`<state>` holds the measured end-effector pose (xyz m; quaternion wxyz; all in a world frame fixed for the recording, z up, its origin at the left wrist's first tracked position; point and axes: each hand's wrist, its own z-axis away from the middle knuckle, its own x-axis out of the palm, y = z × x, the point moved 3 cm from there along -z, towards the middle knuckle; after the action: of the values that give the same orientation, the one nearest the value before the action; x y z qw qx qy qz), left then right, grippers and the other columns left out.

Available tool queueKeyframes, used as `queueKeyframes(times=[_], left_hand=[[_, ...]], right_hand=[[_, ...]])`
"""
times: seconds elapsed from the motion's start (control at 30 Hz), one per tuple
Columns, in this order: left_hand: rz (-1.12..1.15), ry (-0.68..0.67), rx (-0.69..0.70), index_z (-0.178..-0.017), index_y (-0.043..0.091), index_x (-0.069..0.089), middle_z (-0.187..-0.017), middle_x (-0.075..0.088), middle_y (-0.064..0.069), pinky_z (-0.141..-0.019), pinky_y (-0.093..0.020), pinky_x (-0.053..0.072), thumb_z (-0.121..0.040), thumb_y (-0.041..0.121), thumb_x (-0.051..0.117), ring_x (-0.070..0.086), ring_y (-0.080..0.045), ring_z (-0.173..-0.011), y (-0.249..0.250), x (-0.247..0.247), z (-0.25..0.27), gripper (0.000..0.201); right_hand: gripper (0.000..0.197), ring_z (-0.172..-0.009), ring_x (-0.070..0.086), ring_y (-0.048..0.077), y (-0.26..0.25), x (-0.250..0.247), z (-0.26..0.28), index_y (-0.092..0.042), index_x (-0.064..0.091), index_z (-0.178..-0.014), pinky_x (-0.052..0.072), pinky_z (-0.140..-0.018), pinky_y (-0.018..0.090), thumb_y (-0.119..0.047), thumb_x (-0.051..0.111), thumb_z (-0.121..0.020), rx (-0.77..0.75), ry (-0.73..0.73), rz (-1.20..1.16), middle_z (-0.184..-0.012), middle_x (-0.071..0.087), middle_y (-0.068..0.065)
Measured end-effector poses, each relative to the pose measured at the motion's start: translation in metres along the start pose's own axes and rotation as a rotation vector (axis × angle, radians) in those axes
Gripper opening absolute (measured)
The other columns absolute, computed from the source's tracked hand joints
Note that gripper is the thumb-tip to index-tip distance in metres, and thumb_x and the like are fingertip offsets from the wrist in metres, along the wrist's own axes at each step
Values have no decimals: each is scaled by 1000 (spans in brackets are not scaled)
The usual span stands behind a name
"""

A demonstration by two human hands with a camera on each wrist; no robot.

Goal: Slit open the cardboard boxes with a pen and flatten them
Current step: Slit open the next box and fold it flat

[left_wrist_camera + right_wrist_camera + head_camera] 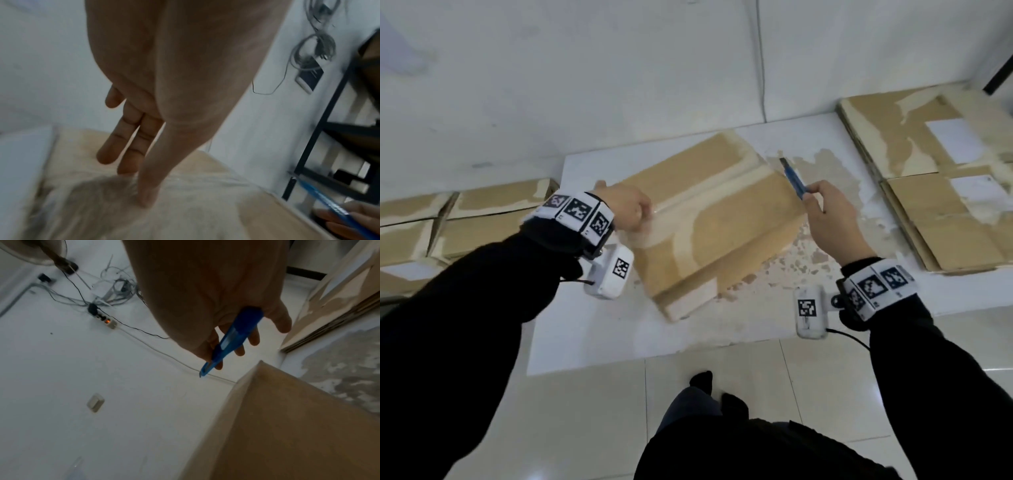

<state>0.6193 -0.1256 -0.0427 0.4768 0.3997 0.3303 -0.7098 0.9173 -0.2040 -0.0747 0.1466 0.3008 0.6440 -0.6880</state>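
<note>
Box in hand: a taped cardboard box [709, 219] is lying on a white board [592, 329] on the floor; it is serving as the landmark for everything below.
Tape seam: a pale strip of tape [709, 192] is running along the box's top face, and it is looking unbroken, though the blur is making that hard to confirm.
Left hand: the left hand [628, 209] is resting on the box's near-left end; in the wrist view its fingers [131, 138] are lying fairly straight and its thumb is pressing on the tape, so it is steadying rather than gripping.
Right hand: the right hand [832, 219] is hovering just off the box's right edge, fingers curled around a blue pen [794, 178].
Pen: its tip is pointing toward the far right corner of the box and is not touching it.
Already done: flattened cardboard sheets [941, 185] are lying stacked to the right of the box, well apart from it.
Still waiting: more cardboard boxes [465, 219] are sitting to the left of the box, seemingly still closed.
Progress judged: this box is appearing uncut, so slitting its seam and pressing it flat are both remaining, with the left group after that.
</note>
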Motion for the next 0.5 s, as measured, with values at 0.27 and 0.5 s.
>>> queueKeyframes(times=[0.27,0.5], left_hand=[[96,184,-38,-119,21,56,-117,57,-6,-103,-42,29,-93,27,50,52,-27,-112,12,-4,-20,27],[165,68,266,-110,22,50,-103,42,4,-89,-35,38,-69,57,73,38,-17,-101,81,16,-27,59]], right_hand=[[15,-89,60,37,6,55,36,-16,41,-98,52,-76,55,-23,30,-103,187,-92,-290,-101,60,13],[16,-80,66,20,8,73,68,-7,41,-112,58,-72,40,-14,29,-103,303,-223,-593,-99,61,9]])
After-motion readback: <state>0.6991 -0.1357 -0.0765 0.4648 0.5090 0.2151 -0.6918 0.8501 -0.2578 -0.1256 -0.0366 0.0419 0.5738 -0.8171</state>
